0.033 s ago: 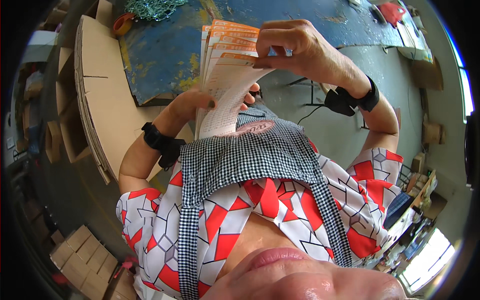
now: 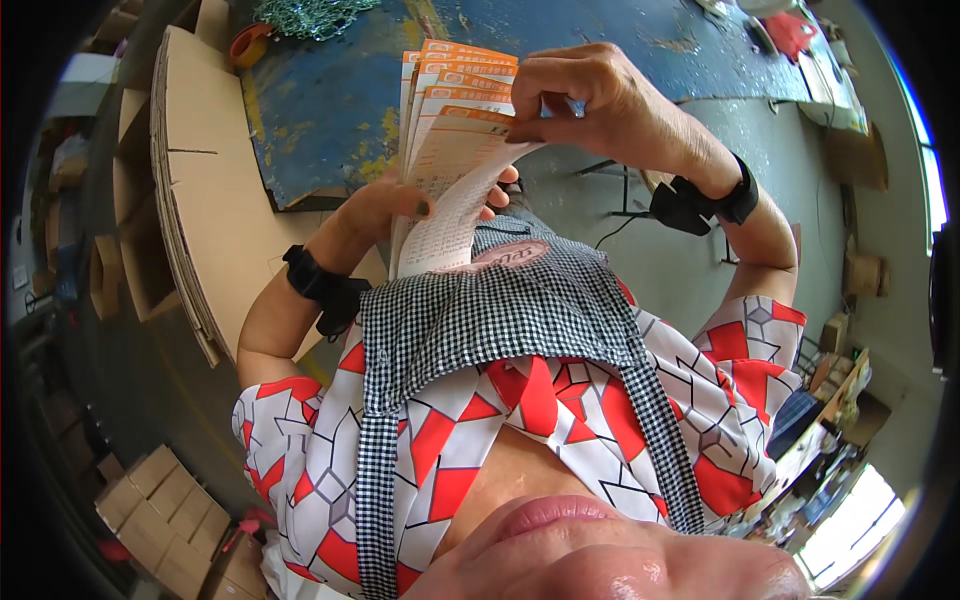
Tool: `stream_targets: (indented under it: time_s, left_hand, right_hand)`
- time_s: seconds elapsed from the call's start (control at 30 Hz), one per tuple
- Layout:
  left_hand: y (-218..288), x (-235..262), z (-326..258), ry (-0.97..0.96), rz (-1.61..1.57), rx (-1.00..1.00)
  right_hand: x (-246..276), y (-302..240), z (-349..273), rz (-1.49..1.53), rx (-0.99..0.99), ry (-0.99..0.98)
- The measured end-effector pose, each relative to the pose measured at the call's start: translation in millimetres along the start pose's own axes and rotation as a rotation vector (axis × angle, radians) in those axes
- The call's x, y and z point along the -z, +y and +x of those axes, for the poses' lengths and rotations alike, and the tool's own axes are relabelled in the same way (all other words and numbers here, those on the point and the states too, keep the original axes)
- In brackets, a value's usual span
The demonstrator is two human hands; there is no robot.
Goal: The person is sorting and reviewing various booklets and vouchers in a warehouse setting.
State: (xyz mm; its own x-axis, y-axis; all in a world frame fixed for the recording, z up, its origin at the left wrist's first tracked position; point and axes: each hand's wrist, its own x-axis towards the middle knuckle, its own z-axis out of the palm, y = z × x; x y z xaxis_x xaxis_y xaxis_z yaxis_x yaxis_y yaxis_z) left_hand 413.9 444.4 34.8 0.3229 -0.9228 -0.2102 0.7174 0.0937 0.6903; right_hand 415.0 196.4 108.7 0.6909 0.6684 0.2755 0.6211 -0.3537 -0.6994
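A fanned stack of long paper slips (image 2: 450,190) with orange headings and printed lines stands up in front of my chest. My left hand (image 2: 392,207) is closed around the lower part of the stack, thumb on the front and fingertips showing at its right edge. With thumb and fingers, my right hand (image 2: 578,98) pinches the upper right corner of the front slips, which curl towards it. The lower ends of the slips touch or nearly touch my checked apron (image 2: 500,310); I cannot tell which. Both wrists wear black bands.
Beyond the slips lies a worn blue table (image 2: 320,120) bearing a tangle of green wire-like strands (image 2: 310,15) and an orange tape roll (image 2: 249,46). Large flattened cardboard (image 2: 215,190) leans on the left. Stacked cartons (image 2: 165,520) sit at the lower left.
The surroundings have shifted slightly in view. Both hands keep the same hold on the slips.
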Motion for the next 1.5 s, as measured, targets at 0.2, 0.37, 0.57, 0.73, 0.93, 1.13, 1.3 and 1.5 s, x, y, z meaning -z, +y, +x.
stream_targets:
  time_s: [0.2, 0.37, 0.57, 0.73, 0.93, 1.13, 1.3, 1.5]
  left_hand:
    - [-1.0, -0.6, 3.7, -0.032, 0.046, -0.030]
    - [-5.4, 15.2, 5.6, -0.091, -0.014, 0.034]
    - [1.0, 13.7, 13.2, 0.041, -0.087, -0.089]
    - [5.6, 10.7, 23.3, 0.165, -0.096, -0.153]
    - [18.8, 7.3, 33.2, 0.329, -0.109, -0.130]
    - [22.7, -1.8, 36.8, 0.443, -0.102, -0.188]
    - [16.1, -13.1, 31.2, 0.503, -0.138, -0.244]
    - [11.5, -7.5, 31.3, 0.526, -0.132, -0.278]
  right_hand:
    - [-1.3, 17.8, -2.8, -0.085, 0.186, 0.195]
    - [96.2, 68.8, -20.2, 0.227, -0.268, 0.723]
    - [146.4, 294.5, -60.1, 0.732, -0.459, 1.011]
    - [158.8, 473.6, -68.9, 1.181, -0.533, 0.919]
    - [137.4, 572.9, -31.4, 1.249, -0.878, 1.055]
    - [135.2, 593.2, -16.7, 1.151, -0.942, 0.925]
    - [96.8, 465.3, 34.1, 0.661, -1.000, 0.417]
    - [26.0, 238.3, 91.9, 1.089, 0.556, -0.091]
